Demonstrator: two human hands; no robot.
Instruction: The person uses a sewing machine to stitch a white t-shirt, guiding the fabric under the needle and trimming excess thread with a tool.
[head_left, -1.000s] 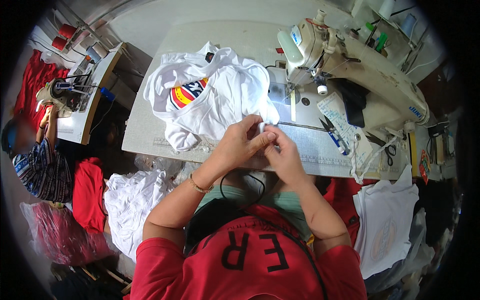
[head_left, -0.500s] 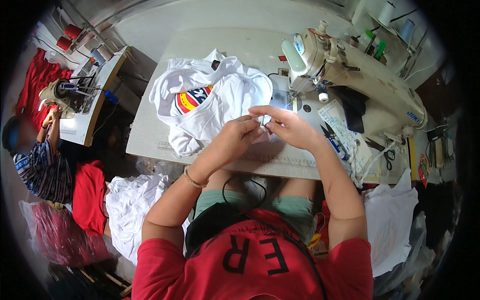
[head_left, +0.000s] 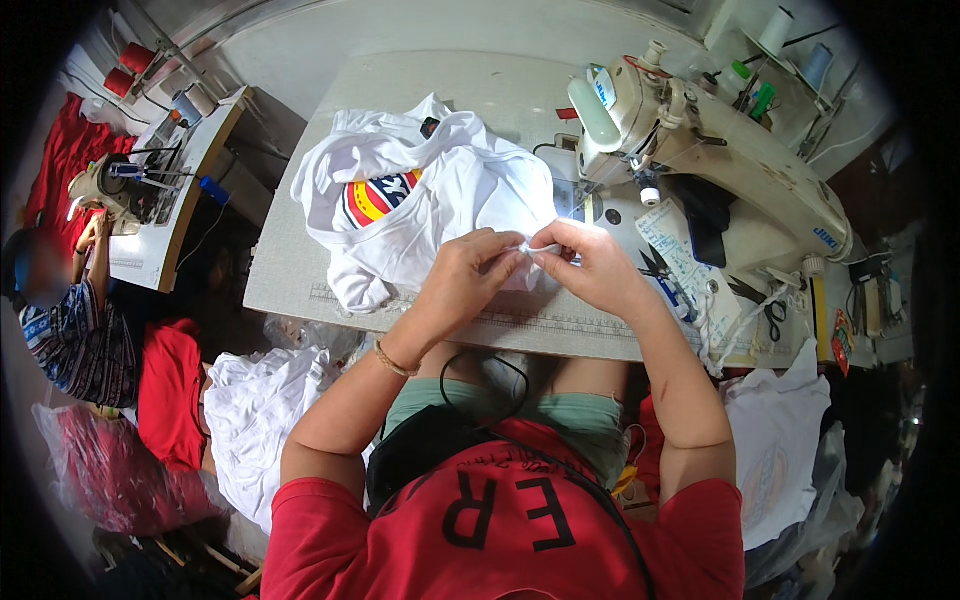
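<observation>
A white T-shirt (head_left: 460, 190) with a red, yellow and blue print lies bunched on the sewing table (head_left: 420, 80). My left hand (head_left: 477, 268) pinches the shirt's near right edge between thumb and fingers. Close beside it, my right hand (head_left: 585, 262) pinches the same edge, the fingertips of both hands almost meeting. The small fold of cloth between them is partly hidden by the fingers. Just beyond my hands stands the sewing machine (head_left: 720, 140), its lit needle area next to the shirt.
Right of my hands lie a paper sheet (head_left: 672, 240), a dark phone (head_left: 707, 240), blue-handled snips (head_left: 672, 290) and black scissors (head_left: 774, 318). White garments (head_left: 265, 420) are heaped at my left; another white shirt (head_left: 775, 450) hangs at right. A co-worker (head_left: 75, 320) sews at the far left.
Both hands have come slightly lower and closer together, and the raised right fingers have closed down onto the cloth. The shirt's right edge is drawn a little toward me.
</observation>
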